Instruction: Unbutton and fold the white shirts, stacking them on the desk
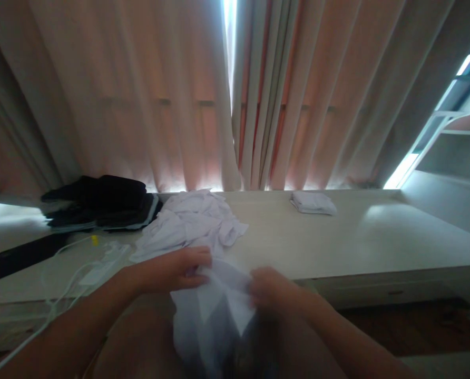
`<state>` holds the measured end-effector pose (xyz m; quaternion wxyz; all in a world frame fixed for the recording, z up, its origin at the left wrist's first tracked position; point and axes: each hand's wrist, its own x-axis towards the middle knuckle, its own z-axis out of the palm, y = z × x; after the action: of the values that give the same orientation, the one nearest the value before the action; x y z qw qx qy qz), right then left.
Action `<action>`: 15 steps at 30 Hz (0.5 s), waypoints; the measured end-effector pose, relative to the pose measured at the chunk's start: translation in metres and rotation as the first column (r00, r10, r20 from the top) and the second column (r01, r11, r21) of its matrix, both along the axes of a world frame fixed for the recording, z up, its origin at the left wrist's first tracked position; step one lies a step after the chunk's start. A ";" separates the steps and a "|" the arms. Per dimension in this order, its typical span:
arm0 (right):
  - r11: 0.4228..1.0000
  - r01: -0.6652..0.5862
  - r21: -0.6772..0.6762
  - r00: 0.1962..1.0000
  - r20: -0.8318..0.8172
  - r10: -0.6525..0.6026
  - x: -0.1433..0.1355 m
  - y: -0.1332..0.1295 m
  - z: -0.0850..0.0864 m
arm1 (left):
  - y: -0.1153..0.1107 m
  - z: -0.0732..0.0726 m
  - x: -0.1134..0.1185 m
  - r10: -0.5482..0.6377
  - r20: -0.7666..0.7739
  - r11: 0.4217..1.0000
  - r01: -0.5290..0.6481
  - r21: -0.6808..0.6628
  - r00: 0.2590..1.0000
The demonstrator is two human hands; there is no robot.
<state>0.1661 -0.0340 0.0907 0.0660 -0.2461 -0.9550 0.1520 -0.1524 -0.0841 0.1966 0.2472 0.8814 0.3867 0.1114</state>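
Observation:
A white cloth garment (215,310) hangs between my hands, in front of the desk edge and over my lap. Its exact kind is hard to tell. My left hand (193,267) pinches its upper left part between thumb and fingers. On the other side, my right hand (268,289) is closed on the right edge of the garment, somewhat blurred. Just beyond my left hand, a crumpled heap of white cloth (191,218) lies on the desk. Farther right, a folded white cloth (313,202) rests near the back of the desk.
The pale desk (361,237) runs along beige curtains (172,95). Dark folded clothes (100,202) are stacked at the back left. In front of them lie a flat black object (25,255) and a white power strip (104,263) with cables. A shelf unit (448,195) stands at right.

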 end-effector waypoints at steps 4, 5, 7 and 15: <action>0.984 -0.025 -0.179 0.960 -0.280 -0.027 0.025 -0.004 0.030 | -0.004 -0.013 -0.024 0.124 -0.029 0.992 -0.125 -0.018 0.992; 0.971 -0.016 -0.238 0.936 -0.345 -0.069 0.028 -0.006 0.037 | -0.005 -0.018 -0.028 0.159 -0.020 0.987 -0.159 -0.025 0.987; 0.933 0.004 -0.360 0.881 -0.441 -0.173 0.028 -0.009 0.046 | -0.006 -0.028 -0.030 0.218 0.049 0.976 -0.217 -0.022 0.975; 0.674 -0.079 -0.735 0.586 -0.581 -0.565 0.008 0.005 0.060 | -0.001 -0.044 -0.006 0.424 0.502 0.885 -0.463 -0.052 0.754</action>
<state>0.1740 -0.0288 0.1508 0.3941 -0.3017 -0.6491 0.5765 -0.1588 -0.0847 0.1529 0.2718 0.7136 0.5027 0.4053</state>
